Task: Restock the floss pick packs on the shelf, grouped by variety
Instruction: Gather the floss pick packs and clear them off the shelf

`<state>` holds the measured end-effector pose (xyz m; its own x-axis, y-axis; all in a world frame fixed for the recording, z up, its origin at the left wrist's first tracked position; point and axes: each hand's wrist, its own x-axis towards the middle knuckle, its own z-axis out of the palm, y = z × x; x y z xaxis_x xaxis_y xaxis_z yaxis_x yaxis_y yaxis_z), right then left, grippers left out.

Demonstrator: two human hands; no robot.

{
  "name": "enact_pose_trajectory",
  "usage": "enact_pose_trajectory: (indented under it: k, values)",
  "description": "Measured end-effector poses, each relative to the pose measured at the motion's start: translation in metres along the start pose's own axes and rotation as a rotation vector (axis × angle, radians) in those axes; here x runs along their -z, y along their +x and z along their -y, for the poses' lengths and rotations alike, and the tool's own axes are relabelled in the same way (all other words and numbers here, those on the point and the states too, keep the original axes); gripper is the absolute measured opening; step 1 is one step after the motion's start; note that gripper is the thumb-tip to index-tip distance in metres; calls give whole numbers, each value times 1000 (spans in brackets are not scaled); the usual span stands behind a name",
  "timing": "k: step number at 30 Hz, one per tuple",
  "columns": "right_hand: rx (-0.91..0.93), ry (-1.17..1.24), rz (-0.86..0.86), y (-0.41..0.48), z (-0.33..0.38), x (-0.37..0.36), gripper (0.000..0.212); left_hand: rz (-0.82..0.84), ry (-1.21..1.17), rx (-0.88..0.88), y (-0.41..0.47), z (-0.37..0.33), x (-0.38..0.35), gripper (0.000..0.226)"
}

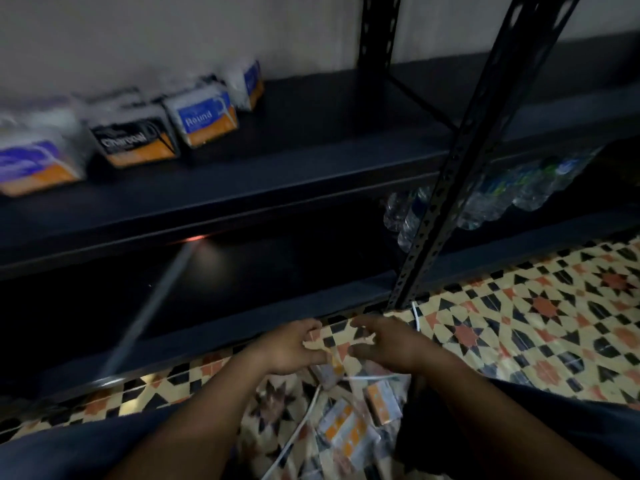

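Both hands, left hand (289, 344) and right hand (388, 342), hover loosely curled and empty over the floor packs (349, 427) at six o'clock (light, crinkly, slippery bags, I judge), best pinched by the stiff card header.

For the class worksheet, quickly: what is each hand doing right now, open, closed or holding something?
Left hand: open, fingers curled, holding nothing clearly visible.
Right hand: open, fingers spread, holding nothing, above the floss pick packs on the floor.
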<state>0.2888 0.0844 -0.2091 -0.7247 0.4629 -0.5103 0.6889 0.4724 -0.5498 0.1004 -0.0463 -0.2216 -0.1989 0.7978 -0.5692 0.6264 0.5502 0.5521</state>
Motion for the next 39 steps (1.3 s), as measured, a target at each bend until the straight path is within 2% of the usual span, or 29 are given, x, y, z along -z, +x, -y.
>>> enact_pose_trajectory:
  k: [6, 11, 17, 23, 26, 29, 36, 39]
  values:
    - [135, -95, -82, -50, 74, 76, 68, -112, 143, -85, -89, -38, 94, 78]
    - [310, -181, -264, -77, 149, 132, 66, -357, 214, -231, -147, -65, 163, 72]
    - [456, -156, -406, -60, 214, 171, 55, -613, 137, -315, -172, -72, 217, 59]
    - [323, -177, -320, 3, 214, 170, 57, -679, -4, -186, -137, -35, 231, 58]
    - [336, -109, -380, 26, 203, 166, 47, -821, -49, -157, -116, -17, 226, 50]
    - [369, -139, -469, 48, 196, 166, 38, -997, -50, -153, -103, -7, 225, 39]
    - [383, -146, -547, 96, 200, 187, 36, -1018, 16, -214, -83, -7, 241, 43]
    - [351, -143, -585, 114, 204, 193, 37, -1078, 49, -191, -75, -6, 249, 46]
